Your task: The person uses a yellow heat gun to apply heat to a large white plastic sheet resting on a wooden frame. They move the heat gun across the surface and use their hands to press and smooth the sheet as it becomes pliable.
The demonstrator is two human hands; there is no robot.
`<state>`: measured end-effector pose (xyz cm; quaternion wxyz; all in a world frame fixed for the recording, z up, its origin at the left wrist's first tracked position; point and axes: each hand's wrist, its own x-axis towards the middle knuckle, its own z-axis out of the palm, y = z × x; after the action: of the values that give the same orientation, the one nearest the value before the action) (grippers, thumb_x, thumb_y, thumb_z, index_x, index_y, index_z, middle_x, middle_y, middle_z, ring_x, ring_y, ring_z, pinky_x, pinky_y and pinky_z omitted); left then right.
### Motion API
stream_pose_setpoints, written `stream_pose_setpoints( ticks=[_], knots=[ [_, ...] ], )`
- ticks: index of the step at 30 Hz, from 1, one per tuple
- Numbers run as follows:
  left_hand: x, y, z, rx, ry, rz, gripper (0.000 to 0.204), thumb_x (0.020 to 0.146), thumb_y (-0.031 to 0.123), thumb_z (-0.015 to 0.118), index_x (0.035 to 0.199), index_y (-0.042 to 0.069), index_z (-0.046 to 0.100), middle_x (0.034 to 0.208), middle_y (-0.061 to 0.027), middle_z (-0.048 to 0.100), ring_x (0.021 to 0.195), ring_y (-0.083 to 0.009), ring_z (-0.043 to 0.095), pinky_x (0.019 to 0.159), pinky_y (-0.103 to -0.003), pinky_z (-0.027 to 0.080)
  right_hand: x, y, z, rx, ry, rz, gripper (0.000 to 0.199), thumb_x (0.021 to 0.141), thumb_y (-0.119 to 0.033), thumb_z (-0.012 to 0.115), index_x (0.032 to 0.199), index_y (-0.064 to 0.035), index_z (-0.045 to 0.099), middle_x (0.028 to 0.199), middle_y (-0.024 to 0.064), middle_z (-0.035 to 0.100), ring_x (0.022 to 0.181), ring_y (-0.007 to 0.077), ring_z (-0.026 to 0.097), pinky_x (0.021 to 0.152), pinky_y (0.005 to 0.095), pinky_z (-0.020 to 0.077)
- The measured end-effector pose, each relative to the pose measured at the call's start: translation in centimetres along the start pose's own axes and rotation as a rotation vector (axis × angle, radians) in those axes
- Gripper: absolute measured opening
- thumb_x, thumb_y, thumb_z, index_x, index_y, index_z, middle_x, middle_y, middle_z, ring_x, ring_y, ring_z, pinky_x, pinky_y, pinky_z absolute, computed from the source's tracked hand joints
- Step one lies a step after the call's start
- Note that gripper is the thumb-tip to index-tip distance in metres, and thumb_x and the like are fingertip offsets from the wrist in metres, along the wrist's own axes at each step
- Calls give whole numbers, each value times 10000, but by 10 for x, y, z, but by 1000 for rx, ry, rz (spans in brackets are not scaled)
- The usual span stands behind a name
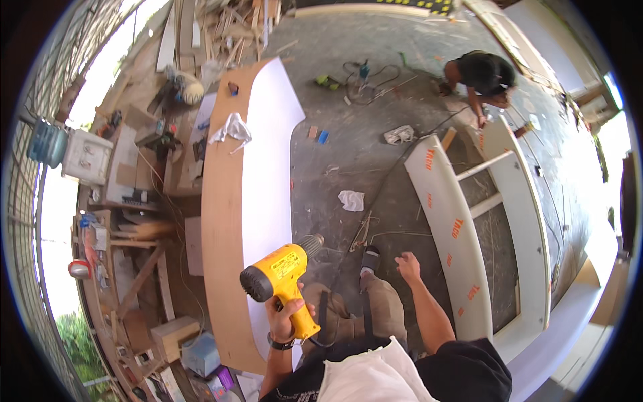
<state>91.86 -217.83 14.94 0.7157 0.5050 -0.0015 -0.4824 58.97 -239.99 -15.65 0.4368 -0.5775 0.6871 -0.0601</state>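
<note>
- L hand (284,321) wrapped round yellow heat gun (280,269), nozzle fwd-right.
- Long panel (224,201) runs fore-aft, L hand nearer.
- R hand (408,265) part-curled; can't tell if empty.

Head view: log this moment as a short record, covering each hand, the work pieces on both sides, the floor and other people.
Left hand: grips the handle of a yellow heat gun
Nozzle: points toward the picture's upper right
Right hand: fingers curled, nothing visible in it
Left side: long brown-and-white panel
Right side: white frame with crossbars
Floor: a crumpled white cloth
Others: one co-worker, bent low near the frame's far end
</note>
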Motion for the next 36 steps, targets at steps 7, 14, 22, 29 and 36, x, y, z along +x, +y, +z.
stream_pose_setpoints(
  ticks=[7, 14, 22, 29, 36],
  knots=[
    [152, -42, -51, -23, 182, -273, 681, 671, 53, 758, 1294, -15, 491, 1137, -146, 566, 745, -310, 704, 604, -425, 618, 267, -34, 211, -430, -151, -228, 469, 821, -244, 687, 1230, -91, 516, 1189, 223, 568, 1116, 435, 573, 927, 515, 495],
    [302, -53, -80, 99, 352, -314, 750, 654, 47, 823, 1325, -21, 494, 1198, -184, 576, 1053, -278, 618, 712, -384, 590, 460, -40, 382, -625, -226, -102, 641, 849, -145, 631, 1429, -122, 358, 1443, 280, 433, 1100, 473, 620, 885, 540, 535],
    [439, 12, -49, 58, 406, -321, 746, 658, 57, 829, 1305, -48, 472, 1195, -196, 543, 901, -250, 613, 640, -328, 583, 443, -59, 324, -471, 42, 31, 292, 844, -202, 741, 1002, 7, 612, 973, 247, 689, 959, 451, 661, 778, 528, 526],
    [517, 198, 82, -34, 49, 196, 746, 661, 67, 835, 1287, -73, 453, 1192, -207, 515, 768, -226, 609, 577, -279, 576, 325, -218, 83, -407, 235, 56, 561, 678, -470, 856, 816, 34, 651, 719, 211, 614, 727, 409, 613, 696, 499, 477],
    [640, 371, 300, -230, -727, 545, 749, 664, 76, 840, 1268, -97, 433, 1189, -217, 486, 635, -202, 605, 515, -230, 569, 201, -306, -83, -298, 73, 634, 416, 670, -325, 845, 907, 1, 740, 930, 199, 731, 961, 359, 711, 865, 445, 549]
  ],
)
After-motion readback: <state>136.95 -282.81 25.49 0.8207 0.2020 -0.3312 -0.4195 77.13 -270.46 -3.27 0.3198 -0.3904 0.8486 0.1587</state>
